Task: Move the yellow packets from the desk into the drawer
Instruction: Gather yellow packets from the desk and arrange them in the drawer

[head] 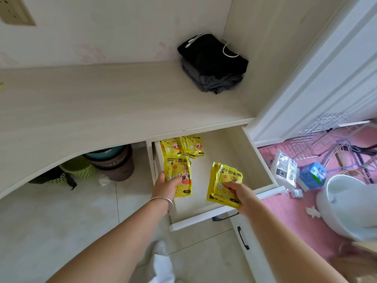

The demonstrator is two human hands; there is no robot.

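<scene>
Both hands hold packets over the open drawer (240, 158): left hand (166, 185) grips one bundle (178, 176), right hand (239, 194) another (223, 184). Best laid flat beside the pile (183, 147) at the back; the counter (102, 103) shows none left.

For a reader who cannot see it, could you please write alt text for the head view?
Both hands, left and right, each hold yellow printed foil packets over an open white wooden drawer, where more packets already lie at the back.
</scene>
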